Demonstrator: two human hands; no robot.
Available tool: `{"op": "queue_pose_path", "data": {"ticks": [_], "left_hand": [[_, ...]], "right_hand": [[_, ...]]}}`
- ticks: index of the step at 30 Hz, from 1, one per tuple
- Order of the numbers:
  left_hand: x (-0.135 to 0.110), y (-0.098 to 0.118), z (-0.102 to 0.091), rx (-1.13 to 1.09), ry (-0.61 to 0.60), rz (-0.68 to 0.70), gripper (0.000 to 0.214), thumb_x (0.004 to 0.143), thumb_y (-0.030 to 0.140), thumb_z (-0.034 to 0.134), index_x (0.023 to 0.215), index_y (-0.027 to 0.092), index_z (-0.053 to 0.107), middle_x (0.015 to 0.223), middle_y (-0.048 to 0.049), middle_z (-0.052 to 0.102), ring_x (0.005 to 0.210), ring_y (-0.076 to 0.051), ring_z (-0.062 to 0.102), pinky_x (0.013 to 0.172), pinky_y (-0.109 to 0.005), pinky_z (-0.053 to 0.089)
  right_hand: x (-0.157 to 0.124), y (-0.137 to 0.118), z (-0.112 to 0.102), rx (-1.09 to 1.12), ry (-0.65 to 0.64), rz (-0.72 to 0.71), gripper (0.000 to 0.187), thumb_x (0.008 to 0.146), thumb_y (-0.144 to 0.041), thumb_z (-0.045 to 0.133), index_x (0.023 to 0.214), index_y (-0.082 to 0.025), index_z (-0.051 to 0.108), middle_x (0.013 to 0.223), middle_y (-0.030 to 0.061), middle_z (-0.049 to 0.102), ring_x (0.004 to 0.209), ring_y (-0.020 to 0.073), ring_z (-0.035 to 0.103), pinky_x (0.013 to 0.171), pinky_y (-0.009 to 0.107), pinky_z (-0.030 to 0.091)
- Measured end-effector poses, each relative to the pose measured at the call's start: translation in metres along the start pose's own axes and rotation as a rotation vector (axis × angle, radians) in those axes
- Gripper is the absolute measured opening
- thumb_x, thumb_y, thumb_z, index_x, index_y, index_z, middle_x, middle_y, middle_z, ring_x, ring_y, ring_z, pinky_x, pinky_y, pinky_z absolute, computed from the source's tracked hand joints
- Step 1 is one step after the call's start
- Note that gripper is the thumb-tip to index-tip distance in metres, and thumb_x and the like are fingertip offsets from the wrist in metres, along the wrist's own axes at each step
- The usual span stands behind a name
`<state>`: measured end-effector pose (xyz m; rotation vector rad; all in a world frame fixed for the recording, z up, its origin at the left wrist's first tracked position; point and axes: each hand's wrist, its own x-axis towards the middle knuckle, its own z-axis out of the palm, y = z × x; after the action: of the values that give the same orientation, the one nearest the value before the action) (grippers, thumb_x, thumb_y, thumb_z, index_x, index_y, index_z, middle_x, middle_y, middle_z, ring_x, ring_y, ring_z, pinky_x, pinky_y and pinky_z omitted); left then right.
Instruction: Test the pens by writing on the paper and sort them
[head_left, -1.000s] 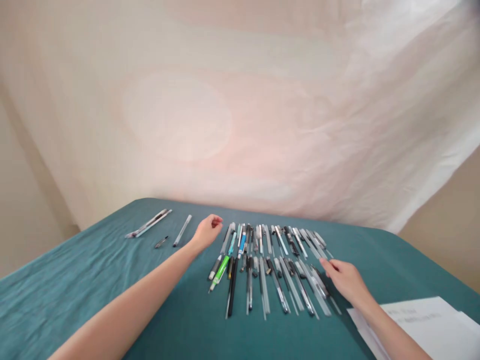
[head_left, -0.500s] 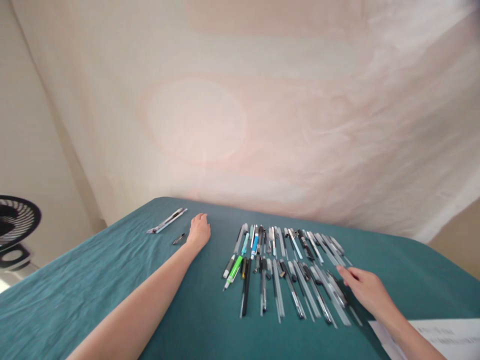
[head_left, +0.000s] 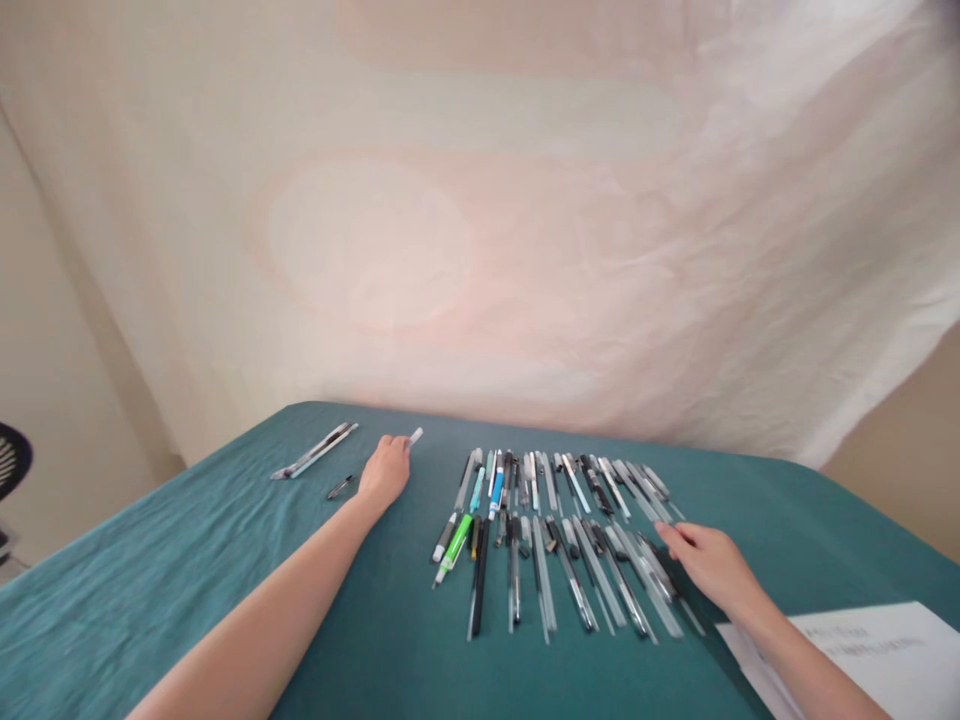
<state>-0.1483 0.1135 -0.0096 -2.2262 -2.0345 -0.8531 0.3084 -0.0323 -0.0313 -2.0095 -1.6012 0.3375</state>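
Note:
My left hand is closed at the far left of the rows, and a short whitish, translucent pen part pokes out past its fingers. Left of that hand lies a small dark pen piece. Two rows of pens and clear pen parts cover the middle, among them a bright green pen, a blue pen and a black pen. My right hand rests at the right end of the rows, thumb and fingers pinched by the near end of a clear tube; what they grip, if anything, is hidden.
A clear sleeve with pens lies at the far left of the green tablecloth. A printed white sheet is at the right front, partly under my right forearm. Behind hangs a pale cloth; a black fan stands at the left edge.
The view has turned slightly to the right. A whitish pen part now shows beyond the fingers of my left hand. My right hand stays by the right end of the rows.

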Motion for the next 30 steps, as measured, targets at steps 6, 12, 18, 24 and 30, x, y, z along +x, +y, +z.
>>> {"op": "queue_pose_path", "data": {"ticks": [6, 12, 18, 24, 30], "left_hand": [[0.001, 0.022, -0.006, -0.163, 0.014, 0.086, 0.03, 0.084, 0.025, 0.036, 0.105, 0.013, 0.052, 0.102, -0.0114, 0.056, 0.097, -0.022, 0.051, 0.087, -0.033, 0.037], [-0.008, 0.074, -0.022, -0.408, -0.12, 0.129, 0.034, 0.086, 0.038, 0.03, 0.098, 0.016, 0.053, 0.08, -0.0037, 0.06, 0.06, -0.012, 0.05, 0.055, -0.024, 0.041], [-0.049, 0.157, -0.039, -1.268, -0.701, -0.092, 0.028, 0.081, 0.038, 0.048, 0.094, 0.014, 0.054, 0.077, -0.0019, 0.053, 0.047, -0.004, 0.033, 0.039, -0.015, 0.022], [-0.099, 0.229, -0.02, -1.614, -1.073, -0.402, 0.017, 0.081, 0.022, 0.052, 0.091, 0.009, 0.056, 0.07, -0.0026, 0.051, 0.05, -0.003, 0.039, 0.042, -0.014, 0.025], [-0.148, 0.261, 0.001, -1.766, -1.11, -0.564, 0.013, 0.081, 0.019, 0.05, 0.09, 0.01, 0.054, 0.068, -0.002, 0.05, 0.052, -0.004, 0.043, 0.047, -0.015, 0.032]], "right_hand": [[0.002, 0.0, -0.001, 0.071, 0.024, 0.015, 0.046, 0.077, -0.051, 0.04, 0.046, -0.017, 0.046, 0.043, -0.0016, 0.044, 0.047, 0.0126, 0.043, 0.047, 0.023, 0.026], [0.003, -0.002, -0.006, 0.472, 0.052, 0.216, 0.042, 0.069, -0.052, 0.052, 0.047, -0.017, 0.046, 0.039, -0.0053, 0.036, 0.039, 0.0078, 0.031, 0.041, 0.021, 0.019], [0.007, 0.001, -0.009, 0.644, 0.041, 0.324, 0.04, 0.067, -0.054, 0.053, 0.052, -0.018, 0.043, 0.039, -0.0079, 0.031, 0.034, 0.0053, 0.025, 0.035, 0.02, 0.016], [0.007, 0.0, -0.01, 0.701, 0.046, 0.328, 0.04, 0.068, -0.054, 0.053, 0.053, -0.018, 0.044, 0.04, -0.0086, 0.03, 0.033, 0.0045, 0.024, 0.034, 0.019, 0.015], [-0.001, -0.026, -0.027, 0.754, -0.036, 0.245, 0.041, 0.07, -0.054, 0.054, 0.057, -0.016, 0.049, 0.044, -0.0069, 0.037, 0.035, 0.0035, 0.027, 0.035, 0.017, 0.017]]}}
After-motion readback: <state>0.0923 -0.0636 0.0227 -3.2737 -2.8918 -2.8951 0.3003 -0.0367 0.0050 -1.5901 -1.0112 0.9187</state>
